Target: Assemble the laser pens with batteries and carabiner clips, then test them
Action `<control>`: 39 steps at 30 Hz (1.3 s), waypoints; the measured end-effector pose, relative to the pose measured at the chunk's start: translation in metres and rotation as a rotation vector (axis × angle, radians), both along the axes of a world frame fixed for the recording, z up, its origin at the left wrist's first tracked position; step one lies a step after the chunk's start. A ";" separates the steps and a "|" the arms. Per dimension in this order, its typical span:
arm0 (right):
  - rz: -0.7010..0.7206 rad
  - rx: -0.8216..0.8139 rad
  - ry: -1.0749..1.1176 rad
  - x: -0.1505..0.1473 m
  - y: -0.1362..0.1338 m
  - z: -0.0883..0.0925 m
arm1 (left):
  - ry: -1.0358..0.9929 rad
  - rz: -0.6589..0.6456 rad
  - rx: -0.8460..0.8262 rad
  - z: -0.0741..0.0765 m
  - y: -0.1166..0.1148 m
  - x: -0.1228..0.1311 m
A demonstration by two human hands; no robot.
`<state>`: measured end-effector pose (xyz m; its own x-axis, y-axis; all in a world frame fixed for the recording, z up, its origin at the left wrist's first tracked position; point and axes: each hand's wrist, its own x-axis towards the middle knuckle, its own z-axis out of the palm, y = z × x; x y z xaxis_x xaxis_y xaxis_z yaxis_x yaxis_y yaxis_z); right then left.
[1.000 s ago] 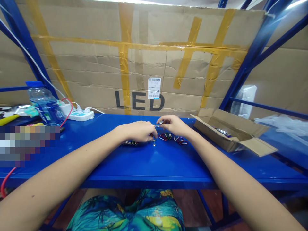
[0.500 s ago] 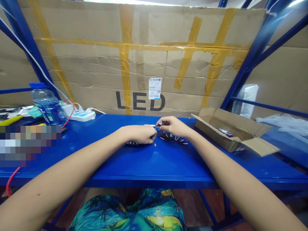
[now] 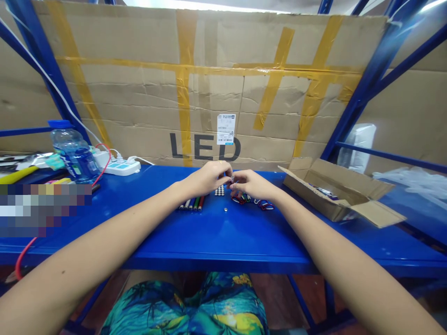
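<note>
My right hand point(image 3: 252, 183) pinches a small metal tube point(image 3: 232, 178), mostly covered by the fingers. At the tube's end, the thumb and fingertips of my left hand point(image 3: 209, 178) are closed together; whatever they hold is too small to make out. Just below the hands lie rows of small silvery button cells point(image 3: 219, 191), and a single button cell point(image 3: 225, 209) lies apart, nearer me. Several coloured metal tubes point(image 3: 191, 204) are lined up under my left wrist. Beneath my right hand is a cluster of coloured carabiners point(image 3: 260, 203), partly hidden.
An open cardboard box point(image 3: 314, 195) with small items inside stands to the right on the blue table point(image 3: 223, 242). At left are a plastic bottle point(image 3: 77, 156), a white power strip point(image 3: 124, 166) and a red cable point(image 3: 23, 258). A large cardboard panel point(image 3: 146, 102) backs the table.
My left hand has lifted from the table and moved up to the tube in my right hand, uncovering the button cells and coloured tubes. My right hand has stayed nearly in place.
</note>
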<state>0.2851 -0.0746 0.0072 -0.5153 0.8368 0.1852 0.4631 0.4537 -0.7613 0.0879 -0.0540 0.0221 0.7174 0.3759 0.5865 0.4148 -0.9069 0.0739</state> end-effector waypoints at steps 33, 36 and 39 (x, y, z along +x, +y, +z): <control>-0.087 0.126 -0.054 0.009 0.009 -0.003 | 0.652 0.054 -0.354 0.002 -0.031 0.005; -0.072 0.146 -0.064 0.009 0.010 -0.004 | 0.577 0.052 -0.326 0.006 -0.030 0.002; -0.059 0.144 -0.061 0.009 0.011 -0.005 | 0.400 0.063 -0.205 0.010 -0.021 -0.003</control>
